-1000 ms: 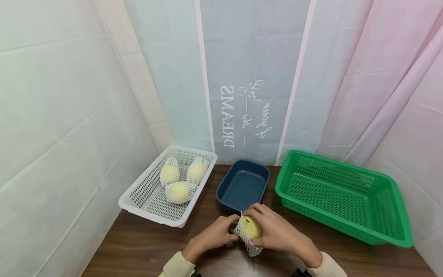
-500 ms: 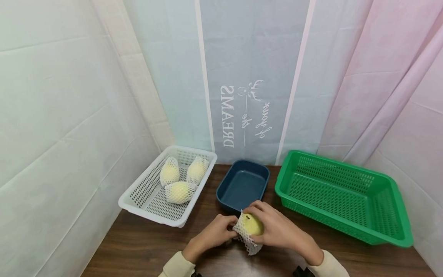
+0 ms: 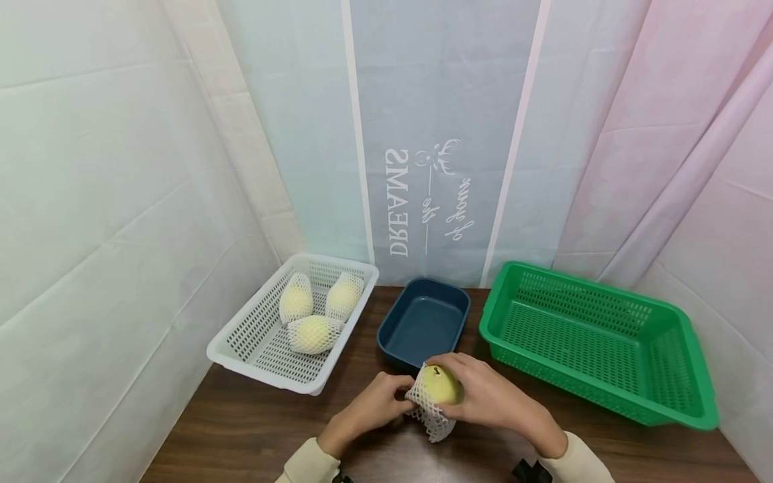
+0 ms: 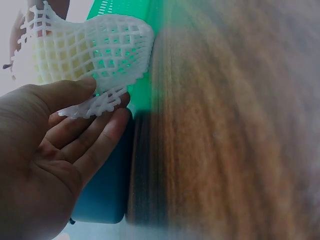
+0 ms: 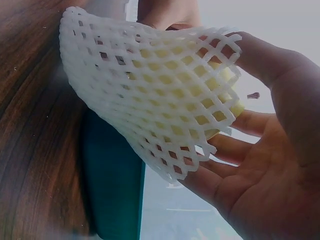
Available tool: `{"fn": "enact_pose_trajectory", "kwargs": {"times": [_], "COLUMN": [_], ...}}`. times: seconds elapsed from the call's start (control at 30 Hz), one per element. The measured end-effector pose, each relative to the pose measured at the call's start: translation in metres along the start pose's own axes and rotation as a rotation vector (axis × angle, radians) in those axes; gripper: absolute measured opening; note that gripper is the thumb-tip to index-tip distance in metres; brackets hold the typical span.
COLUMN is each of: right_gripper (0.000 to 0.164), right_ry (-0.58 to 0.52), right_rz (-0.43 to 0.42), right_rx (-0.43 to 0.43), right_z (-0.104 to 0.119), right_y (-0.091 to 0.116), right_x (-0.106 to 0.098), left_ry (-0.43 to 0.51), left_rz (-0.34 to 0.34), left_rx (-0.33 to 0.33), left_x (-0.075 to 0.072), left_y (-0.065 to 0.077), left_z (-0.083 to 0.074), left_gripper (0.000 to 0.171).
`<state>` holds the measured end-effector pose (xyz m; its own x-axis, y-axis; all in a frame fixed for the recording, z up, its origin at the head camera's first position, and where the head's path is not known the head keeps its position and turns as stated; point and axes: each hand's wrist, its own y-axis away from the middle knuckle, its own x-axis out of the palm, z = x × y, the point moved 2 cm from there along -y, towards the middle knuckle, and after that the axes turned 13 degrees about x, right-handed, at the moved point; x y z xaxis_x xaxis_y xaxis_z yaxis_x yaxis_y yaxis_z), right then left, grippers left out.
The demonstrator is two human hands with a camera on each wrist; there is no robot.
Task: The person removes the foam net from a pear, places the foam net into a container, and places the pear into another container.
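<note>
A yellow-green pear [image 3: 443,384] with a short dark stem sits partly inside a white foam net sleeve [image 3: 432,417], held just above the table in the head view. Its stem end is bare, while the loose end of the net [image 5: 95,55] hangs towards me. My right hand [image 3: 486,397] grips the pear from the right, fingers curled over its far side and thumb on the near side. On the left, my left hand [image 3: 376,406] pinches the edge of the net between thumb and fingers. In the left wrist view the foam lies between thumb [image 4: 75,92] and fingertips.
Just beyond the hands stands a dark blue tray [image 3: 386,335]. A white basket [image 3: 266,376] at the left holds 3 pears [image 3: 315,334] in foam nets. To the right is a green basket [image 3: 580,382]. The wooden table [image 3: 241,436] meets a printed curtain [image 3: 435,80] behind.
The right hand and pear have shifted slightly away from me, and the stem end sits a little farther out of the net. The left hand has barely moved.
</note>
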<state>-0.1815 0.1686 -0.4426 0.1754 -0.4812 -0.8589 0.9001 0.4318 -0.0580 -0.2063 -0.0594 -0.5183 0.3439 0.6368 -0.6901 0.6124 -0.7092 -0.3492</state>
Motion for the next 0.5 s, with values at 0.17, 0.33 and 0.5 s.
{"fn": "enact_pose_trajectory", "kwargs": {"times": [0.17,0.33,0.5], "right_gripper": [0.066,0.067,0.067], "right_ry": [-0.024,-0.037,-0.042], "right_rz": [0.006,0.011,0.021], "right_rx": [-0.016,-0.008,0.004], "right_z": [0.0004,0.0003,0.0003], "right_y": [-0.0013,-0.0026,-0.0023], "right_x": [-0.0032,-0.0055,-0.0069], "left_ry": [0.005,0.011,0.031], "left_rz": [-0.004,-0.012,-0.013], "left_rx": [-0.012,-0.016,-0.016], "left_x": [0.0002,-0.0008,-0.0009], "left_y": [0.0000,-0.0005,0.0005], "left_z": [0.0005,0.0006,0.0002], "left_gripper": [0.014,0.015,0.015]}}
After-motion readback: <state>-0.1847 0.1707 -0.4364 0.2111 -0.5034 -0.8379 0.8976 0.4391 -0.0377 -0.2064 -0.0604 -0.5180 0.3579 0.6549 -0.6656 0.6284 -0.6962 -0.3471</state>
